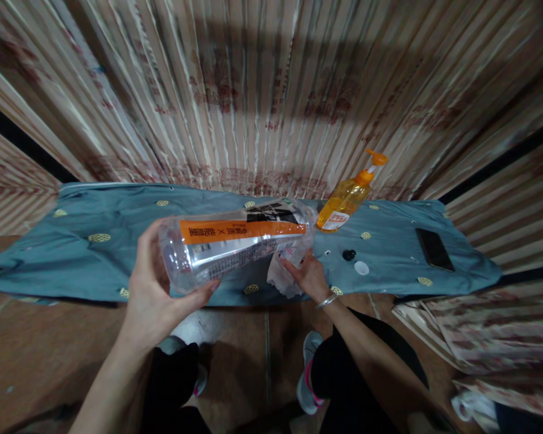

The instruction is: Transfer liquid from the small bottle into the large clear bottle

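Clear bottle: the large, ribbed, transparent plastic bottle (239,238) is held on its side above the middle of the table (85,217), its broad base turned to the left end and its narrower end to the right; it is wrapped in a glossy orange, black and silver label.
Left hand: the base is gripped by the left hand (151,301), thumb laid along the near side, fingers clamped around the far side and partly hidden.
Right hand: a crumpled, soft white tissue (281,278) is clamped by the fingers of the right hand (312,277) below the bottle's narrower end; how firmly the plastic is pressed cannot be told. A smooth metal bangle (326,301) is worn at the wrist.
Pump bottle: a translucent amber pump bottle (344,205) is stood near the far edge, right of the middle.
Small pieces: a round black cap (349,255) and a flat white disc (361,267) are set close together toward the near edge.
Phone: a dark, flat, rectangular phone (434,249) is laid near the right end.
Covering: the table is draped in wrinkled teal fabric, dotted with yellow motifs.
Backdrop: a pleated, striped curtain (262,90) is hung behind the far edge.
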